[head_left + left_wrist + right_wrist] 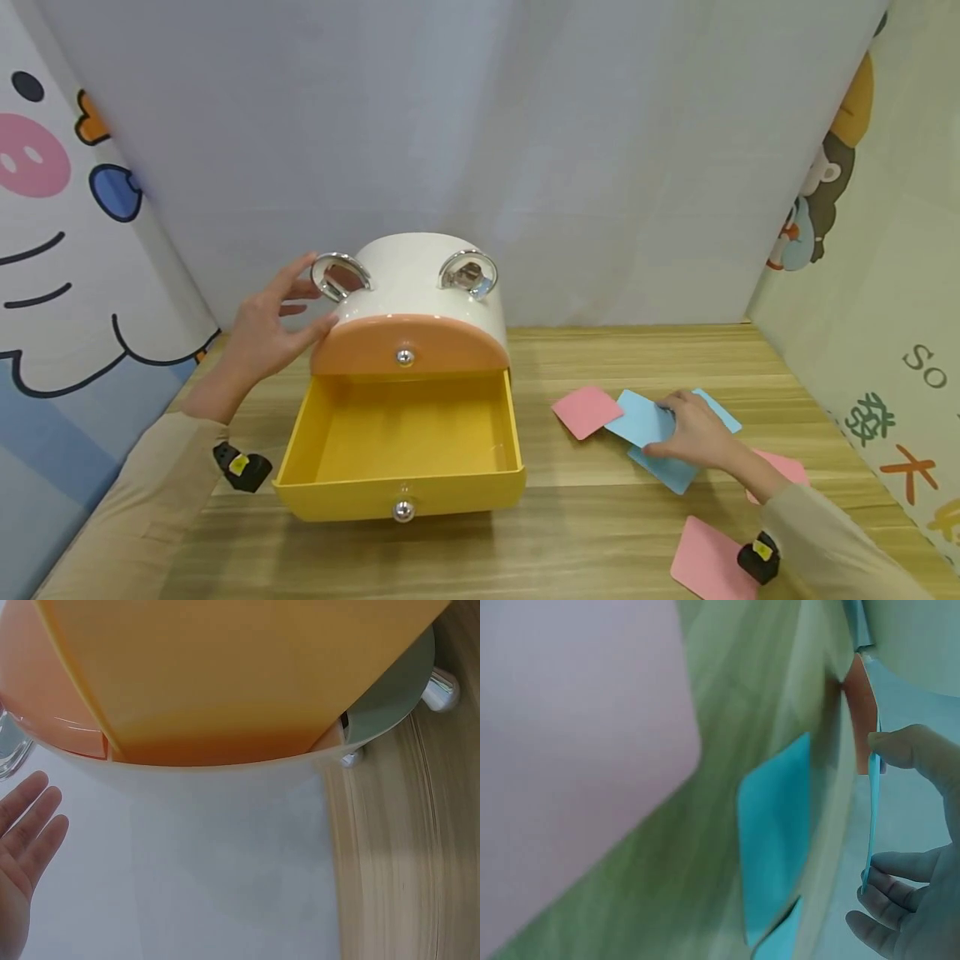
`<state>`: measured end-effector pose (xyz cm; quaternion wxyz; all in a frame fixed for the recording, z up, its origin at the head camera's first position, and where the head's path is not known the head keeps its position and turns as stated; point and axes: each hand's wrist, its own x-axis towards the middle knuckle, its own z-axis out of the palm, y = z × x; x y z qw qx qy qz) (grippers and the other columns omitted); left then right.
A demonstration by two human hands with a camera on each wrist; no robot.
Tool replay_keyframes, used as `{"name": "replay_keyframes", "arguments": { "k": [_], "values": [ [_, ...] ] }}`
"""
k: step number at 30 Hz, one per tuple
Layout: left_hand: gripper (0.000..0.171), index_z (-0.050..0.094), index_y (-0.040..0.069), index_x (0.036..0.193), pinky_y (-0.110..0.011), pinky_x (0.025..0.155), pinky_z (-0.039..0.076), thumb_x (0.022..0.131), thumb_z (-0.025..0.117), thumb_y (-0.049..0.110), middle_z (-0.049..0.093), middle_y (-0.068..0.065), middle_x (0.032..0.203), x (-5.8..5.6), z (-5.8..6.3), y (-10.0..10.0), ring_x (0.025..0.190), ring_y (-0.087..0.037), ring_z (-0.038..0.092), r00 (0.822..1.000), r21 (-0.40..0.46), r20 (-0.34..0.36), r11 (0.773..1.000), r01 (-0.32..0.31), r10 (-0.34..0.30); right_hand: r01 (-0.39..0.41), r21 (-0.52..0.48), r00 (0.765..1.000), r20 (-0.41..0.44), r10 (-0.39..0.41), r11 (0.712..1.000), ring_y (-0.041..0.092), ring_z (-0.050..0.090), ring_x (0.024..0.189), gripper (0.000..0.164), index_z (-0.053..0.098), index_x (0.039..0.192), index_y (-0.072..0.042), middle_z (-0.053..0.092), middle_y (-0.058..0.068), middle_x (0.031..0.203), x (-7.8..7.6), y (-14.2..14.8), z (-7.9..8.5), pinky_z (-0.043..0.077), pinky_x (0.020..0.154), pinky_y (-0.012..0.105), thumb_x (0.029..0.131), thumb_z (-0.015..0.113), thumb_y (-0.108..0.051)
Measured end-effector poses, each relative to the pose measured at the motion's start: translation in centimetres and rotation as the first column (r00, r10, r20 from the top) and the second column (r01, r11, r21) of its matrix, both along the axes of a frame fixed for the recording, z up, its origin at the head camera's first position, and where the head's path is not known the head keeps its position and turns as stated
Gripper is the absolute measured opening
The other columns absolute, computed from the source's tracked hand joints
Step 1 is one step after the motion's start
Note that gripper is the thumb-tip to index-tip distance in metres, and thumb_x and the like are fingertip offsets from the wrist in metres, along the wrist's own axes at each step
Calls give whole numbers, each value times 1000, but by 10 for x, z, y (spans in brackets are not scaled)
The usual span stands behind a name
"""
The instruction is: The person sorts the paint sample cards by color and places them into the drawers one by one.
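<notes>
A small drawer box has a white rounded top [408,267], two silver ring-like ears [341,277] and an orange front [375,343] with a silver knob. Its yellow drawer [397,492] is pulled out, and no items show inside. My left hand [266,321] is beside the box's left ear, its thumb at the white top's edge; the left wrist view has the fingers [34,829] extended. Over on the right, my right hand [697,429] pinches a blue card [641,418] by its edges between thumb and fingers. In the right wrist view that card [873,817] appears edge-on.
Other blue cards [667,469] lie under and behind the right hand. Pink cards [587,412] are spread around on the wooden table [577,525]. A grey curtain [600,167] hangs behind, with cartoon-printed panels [900,275] at both sides.
</notes>
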<state>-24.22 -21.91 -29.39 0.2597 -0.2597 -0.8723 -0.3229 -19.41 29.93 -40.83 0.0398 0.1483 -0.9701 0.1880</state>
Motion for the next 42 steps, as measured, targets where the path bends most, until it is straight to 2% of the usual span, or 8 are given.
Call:
{"name": "replay_keyframes", "arguments": {
  "k": [9, 15, 18, 23, 28, 34, 38, 42],
  "values": [
    [72, 33, 11, 141, -52, 79, 50, 78, 70, 11, 60, -21, 108, -1, -1, -1, 97, -36, 58, 1000, 6, 0, 1000, 0, 0, 5, -55, 1000, -4, -5, 998, 33, 48, 88, 71, 53, 111, 16, 51, 25, 104, 4, 2, 28, 46, 67, 40, 62, 80, -28],
    [73, 33, 13, 141, -51, 80, 50, 78, 70, 10, 60, -21, 107, -1, -1, -1, 96, -35, 59, 1000, 8, -13, 1000, 4, -4, -7, -47, 999, -41, 5, 999, 32, 48, 87, 70, 53, 114, 14, 51, 23, 103, 8, 1, 45, 45, 67, 39, 64, 79, -29],
    [74, 33, 14, 141, -51, 80, 50, 78, 70, 10, 60, -21, 107, -1, -1, -1, 96, -35, 59, 1000, 7, -15, 1000, 3, -3, -34, -57, 998, -52, 31, 998, 32, 50, 90, 70, 53, 116, 12, 51, 21, 106, 10, -5, 56, 45, 70, 41, 65, 78, -29],
    [73, 32, 14, 141, -51, 80, 49, 78, 70, 11, 60, -21, 107, -1, 0, 0, 96, -36, 58, 1000, 0, -10, 1000, -3, 3, -127, -91, 989, -82, 119, 988, 32, 50, 98, 70, 51, 119, 10, 50, 20, 112, 14, -27, 83, 46, 75, 46, 66, 79, -26],
    [73, 32, 14, 141, -52, 80, 49, 79, 69, 12, 60, -21, 108, -1, 1, 1, 97, -37, 58, 1000, 2, -1, 1000, -2, 2, -227, -104, 969, -120, 215, 968, 28, 48, 102, 68, 52, 121, 6, 49, 15, 114, 17, -54, 111, 45, 80, 45, 65, 79, -22],
    [72, 32, 13, 141, -52, 80, 49, 79, 69, 12, 59, -22, 108, -1, 0, 1, 97, -37, 58, 1000, 6, 7, 1000, 4, -4, -342, -114, 938, -105, 331, 933, 22, 47, 105, 67, 53, 123, -2, 47, 7, 118, 27, -92, 141, 46, 84, 40, 65, 79, -23],
    [73, 32, 13, 142, -52, 80, 49, 79, 69, 11, 59, -22, 108, 0, 0, 1, 97, -37, 58, 1000, 9, 8, 1000, 2, -2, -427, -99, 902, -120, 415, 899, 21, 47, 106, 66, 55, 121, -1, 48, 7, 119, 29, -116, 147, 47, 87, 38, 64, 78, -26],
    [72, 32, 13, 141, -52, 79, 50, 79, 69, 12, 59, -22, 107, 0, 0, 1, 97, -36, 58, 1000, 10, 9, 1000, -4, 4, -488, -81, 869, -139, 475, 869, 19, 49, 105, 63, 58, 116, 0, 50, 7, 117, 27, -137, 141, 47, 88, 35, 63, 77, -29]
  ]
}}
